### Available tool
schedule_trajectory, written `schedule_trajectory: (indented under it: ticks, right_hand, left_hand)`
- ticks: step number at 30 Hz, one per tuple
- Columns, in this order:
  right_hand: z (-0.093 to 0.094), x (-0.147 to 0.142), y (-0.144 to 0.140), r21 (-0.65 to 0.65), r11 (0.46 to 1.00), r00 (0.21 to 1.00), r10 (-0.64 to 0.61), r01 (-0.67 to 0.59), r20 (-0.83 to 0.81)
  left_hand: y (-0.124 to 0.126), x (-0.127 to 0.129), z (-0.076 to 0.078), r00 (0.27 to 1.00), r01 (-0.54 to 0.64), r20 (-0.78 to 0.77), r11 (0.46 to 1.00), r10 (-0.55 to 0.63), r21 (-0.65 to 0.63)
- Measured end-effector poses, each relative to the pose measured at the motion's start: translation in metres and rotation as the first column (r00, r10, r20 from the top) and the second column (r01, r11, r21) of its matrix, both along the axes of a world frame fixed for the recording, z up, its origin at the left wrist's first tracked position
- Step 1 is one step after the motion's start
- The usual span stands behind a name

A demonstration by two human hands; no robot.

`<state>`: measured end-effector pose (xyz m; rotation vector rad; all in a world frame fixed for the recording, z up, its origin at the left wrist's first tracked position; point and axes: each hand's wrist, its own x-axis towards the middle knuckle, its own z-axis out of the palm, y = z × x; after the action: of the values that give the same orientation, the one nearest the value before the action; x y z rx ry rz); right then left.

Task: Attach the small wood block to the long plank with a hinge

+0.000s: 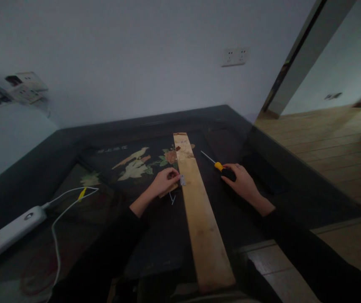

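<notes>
A long pale wooden plank [199, 210] lies lengthwise on a dark table [262, 176] with a painted bird-and-flower panel. My left hand [164, 182] rests at the plank's left edge, fingers pinched on a small metal hinge [182, 180] against the wood. A couple of small screws [172, 198] lie on the table just below that hand. My right hand [241, 181] lies to the right of the plank, wrapped around the black and yellow handle of a screwdriver [220, 166] whose thin shaft points away toward the upper left.
A white power strip [6, 232] with white cables [57, 219] lies at the table's left. A wall with sockets [234, 57] stands behind. Wooden floor [334, 143] and a doorway lie to the right, past the table's edge.
</notes>
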<state>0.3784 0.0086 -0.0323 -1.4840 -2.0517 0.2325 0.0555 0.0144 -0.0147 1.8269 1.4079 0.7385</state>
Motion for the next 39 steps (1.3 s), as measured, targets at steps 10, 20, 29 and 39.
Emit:
schedule_trajectory:
  ticks: [10,20,29,39]
  right_hand:
    - [0.023,-0.009,-0.006,0.189,0.982,1.000,0.012,-0.008,-0.020]
    - [0.035,-0.121,-0.004,-0.068,0.911,0.906,0.412,-0.407,0.100]
    - [0.029,-0.142,0.004,-0.152,0.928,0.929,0.357,-0.341,0.098]
    - [0.025,-0.136,0.007,-0.143,0.903,0.911,0.412,-0.405,0.026]
  left_hand:
    - [-0.001,0.000,-0.003,0.997,-0.025,0.067,0.999,0.027,-0.027]
    - [0.004,-0.004,-0.007,0.973,-0.016,0.227,0.998,0.027,-0.053]
    - [0.000,-0.007,0.005,0.961,-0.054,0.263,0.988,0.090,-0.144]
    - [0.000,-0.026,0.019,0.961,-0.073,-0.264,0.997,0.077,0.024]
